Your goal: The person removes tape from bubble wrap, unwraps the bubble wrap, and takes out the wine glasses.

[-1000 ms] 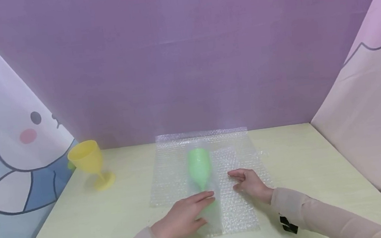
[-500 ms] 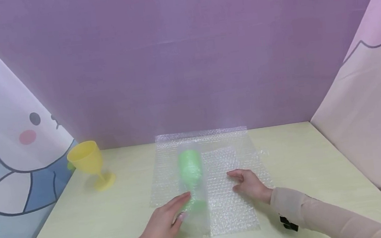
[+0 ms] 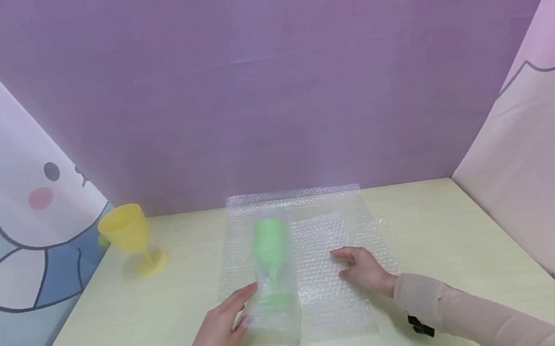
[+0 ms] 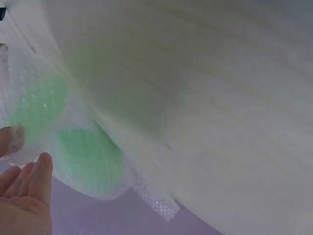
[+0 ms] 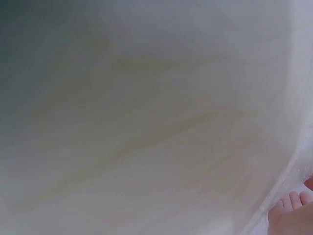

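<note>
A green goblet (image 3: 271, 244) lies on its side under a layer of bubble wrap (image 3: 324, 303), its bowl toward the far wall. Its bowl and base also show through the plastic in the left wrist view. My left hand (image 3: 217, 326) is at the near left of the wrapped goblet, fingers extended with the tips right at the plastic's edge. On the right part of the sheet rests my right hand (image 3: 366, 271), fingers lightly bent and holding nothing. Only a few of its fingers (image 5: 293, 200) show in the right wrist view's corner.
A yellow goblet (image 3: 128, 231) stands at the back left of the pale table (image 3: 432, 247), with a small green thing (image 3: 103, 240) partly hidden behind it. A purple wall (image 3: 268, 84) closes off the back, and printed cloth panels (image 3: 34, 221) flank both sides.
The green goblet has moved left, and bubble wrap now covers it. My left hand has drawn back to the left with it. The right hand has stayed in place.
</note>
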`<move>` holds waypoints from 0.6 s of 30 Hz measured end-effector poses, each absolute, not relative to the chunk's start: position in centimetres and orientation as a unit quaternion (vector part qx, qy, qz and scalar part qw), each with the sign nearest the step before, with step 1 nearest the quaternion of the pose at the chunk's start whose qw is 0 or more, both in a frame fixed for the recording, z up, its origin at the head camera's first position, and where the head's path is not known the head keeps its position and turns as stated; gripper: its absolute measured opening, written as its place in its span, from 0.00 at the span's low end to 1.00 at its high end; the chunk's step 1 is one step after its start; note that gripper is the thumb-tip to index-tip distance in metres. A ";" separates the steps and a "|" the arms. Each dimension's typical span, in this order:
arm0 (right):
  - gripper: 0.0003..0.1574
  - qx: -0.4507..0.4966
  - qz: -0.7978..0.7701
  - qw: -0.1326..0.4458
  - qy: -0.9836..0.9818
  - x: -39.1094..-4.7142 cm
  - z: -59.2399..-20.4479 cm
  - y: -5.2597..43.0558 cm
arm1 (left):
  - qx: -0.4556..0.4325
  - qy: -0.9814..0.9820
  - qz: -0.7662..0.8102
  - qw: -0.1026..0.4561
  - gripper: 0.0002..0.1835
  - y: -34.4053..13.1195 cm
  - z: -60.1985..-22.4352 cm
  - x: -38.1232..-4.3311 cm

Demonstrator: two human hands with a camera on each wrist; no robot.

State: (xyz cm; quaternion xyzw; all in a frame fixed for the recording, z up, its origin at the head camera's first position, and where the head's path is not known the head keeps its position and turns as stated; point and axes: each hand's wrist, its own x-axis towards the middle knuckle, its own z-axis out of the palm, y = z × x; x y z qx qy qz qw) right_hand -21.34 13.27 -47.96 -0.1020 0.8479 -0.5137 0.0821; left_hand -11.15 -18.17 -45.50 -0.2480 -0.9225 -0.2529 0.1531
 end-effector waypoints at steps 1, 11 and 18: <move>0.30 -0.101 -0.511 0.081 0.849 -21.3 -48.0 13.3 | -0.239 -0.924 -0.261 0.148 0.32 -18.3 -45.6 -11.1; 0.30 -0.100 -0.509 0.084 0.851 -21.3 -48.0 13.3 | -0.188 -0.922 -0.322 0.104 0.35 -19.1 -45.8 -10.9; 0.31 -0.109 -0.494 0.081 0.859 -21.4 -48.0 13.3 | -0.165 -0.902 -0.389 0.086 0.35 -19.7 -45.4 -10.8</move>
